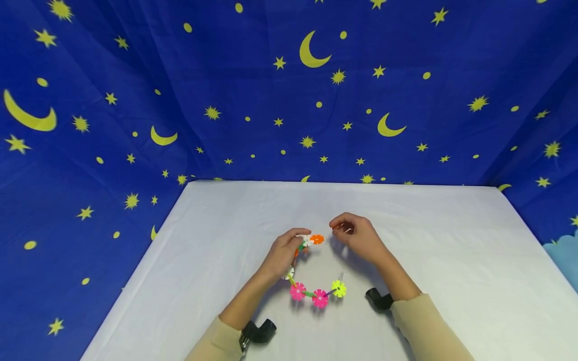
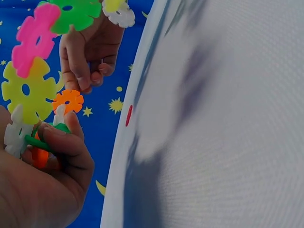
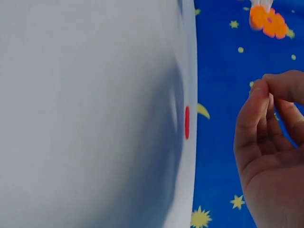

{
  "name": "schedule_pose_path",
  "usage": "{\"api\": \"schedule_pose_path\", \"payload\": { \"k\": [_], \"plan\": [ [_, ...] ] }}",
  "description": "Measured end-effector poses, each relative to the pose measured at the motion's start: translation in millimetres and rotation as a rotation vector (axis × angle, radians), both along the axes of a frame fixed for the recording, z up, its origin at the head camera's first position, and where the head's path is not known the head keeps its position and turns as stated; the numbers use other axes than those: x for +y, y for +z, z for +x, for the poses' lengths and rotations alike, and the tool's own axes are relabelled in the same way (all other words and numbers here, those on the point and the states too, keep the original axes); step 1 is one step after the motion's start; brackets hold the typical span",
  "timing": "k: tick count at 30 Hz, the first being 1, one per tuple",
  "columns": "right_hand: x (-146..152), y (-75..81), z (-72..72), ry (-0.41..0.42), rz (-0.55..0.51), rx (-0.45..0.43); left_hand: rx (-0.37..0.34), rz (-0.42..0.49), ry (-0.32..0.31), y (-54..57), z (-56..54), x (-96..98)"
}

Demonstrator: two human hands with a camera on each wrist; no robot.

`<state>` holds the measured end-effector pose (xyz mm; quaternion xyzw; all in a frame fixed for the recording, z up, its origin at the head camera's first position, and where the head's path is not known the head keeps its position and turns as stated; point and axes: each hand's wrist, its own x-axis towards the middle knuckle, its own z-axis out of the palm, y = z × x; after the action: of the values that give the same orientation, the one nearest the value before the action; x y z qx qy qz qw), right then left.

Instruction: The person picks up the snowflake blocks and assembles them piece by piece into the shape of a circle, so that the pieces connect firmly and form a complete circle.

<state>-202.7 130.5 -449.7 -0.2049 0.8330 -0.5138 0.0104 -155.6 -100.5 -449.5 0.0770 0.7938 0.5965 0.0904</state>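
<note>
My left hand [image 1: 282, 254] grips a chain of slotted plastic flower discs, its fingers bent around green and orange pieces [image 2: 40, 152]. At the chain's upper end, an orange disc [image 1: 317, 239] joined to a white one sticks out past the fingertips. From below the hand the chain curves down and right through a white disc, pink discs [image 1: 320, 298], a green one and a yellow one [image 1: 338, 289], ending in a pale clear piece. My right hand [image 1: 358, 238] hovers right of the orange disc, fingers loosely curled, thumb near the index tip, with no piece visible between them.
A small red piece [image 3: 187, 122] shows edge-on near the far side of the white table [image 1: 451, 225] in both wrist views. Black wrist devices [image 1: 262, 332] are worn on both forearms. Blue cloth [image 1: 253, 90] with yellow moons and stars surrounds the table's back and sides.
</note>
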Motion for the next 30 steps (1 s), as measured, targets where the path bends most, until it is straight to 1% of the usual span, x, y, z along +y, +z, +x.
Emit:
{"api": "schedule_pose_path", "payload": {
  "k": [3,7,12,15,18,22,27,30],
  "plan": [
    [4,-1.9,-7.6,-0.032,0.043,-0.004,-0.009,0.01,0.021,0.0,0.0,0.2],
    [7,-3.5,-17.5,-0.074,0.102,-0.031,-0.019,0.011,0.027,-0.1,0.3,0.2],
    [8,-8.1,-30.0,-0.088,0.198,-0.063,-0.02,0.02,0.016,-0.8,-0.1,0.2],
    [7,-10.7,-36.0,-0.085,0.24,-0.065,-0.024,0.024,0.009,0.0,-0.3,0.4],
    [5,-12.1,-39.5,-0.081,0.266,-0.081,-0.028,0.032,0.004,0.2,-0.6,0.4],
    [5,-13.7,-43.7,-0.073,0.334,-0.086,-0.031,0.046,-0.002,0.3,-1.1,0.8],
    [5,-13.8,-44.9,-0.05,0.439,-0.039,-0.043,0.064,-0.007,-0.2,-1.1,0.8],
    [4,-14.3,-45.0,-0.053,0.468,-0.025,-0.054,0.071,-0.006,0.2,-0.8,0.4]
  ]
}}
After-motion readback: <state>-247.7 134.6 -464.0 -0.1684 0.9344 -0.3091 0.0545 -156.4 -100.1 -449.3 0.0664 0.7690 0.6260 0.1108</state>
